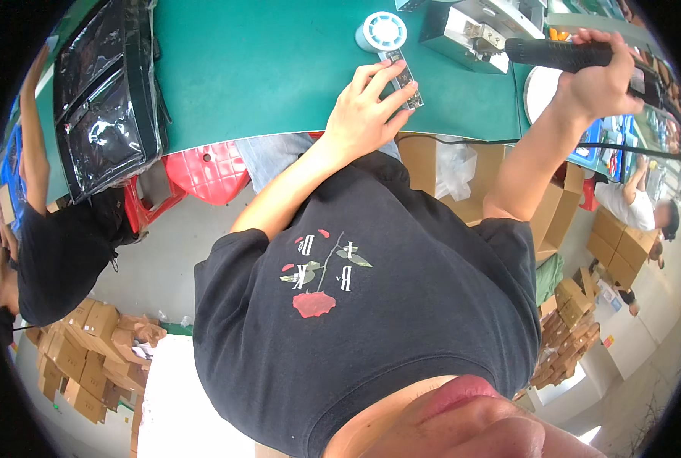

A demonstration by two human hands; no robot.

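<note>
My left hand (365,114) is at the table's near edge, its fingertips and thumb on a small narrow circuit board (413,88). The board's far end touches or nearly touches a white and light-blue round reel (384,33). Out to the right, my right hand (604,84) grips a black corded tool that looks like an electric screwdriver (550,53). Its slim front end points left, at an open metal housing (466,34) with a pale block inside. Whether the tip touches the housing cannot be made out.
A black plastic-wrapped case (108,99) lies on the green table (256,69) at left. The tool's black cable (470,142) runs along the near edge. Below are a red stool (211,172) and an open carton (493,164). Another person (66,252) works at left.
</note>
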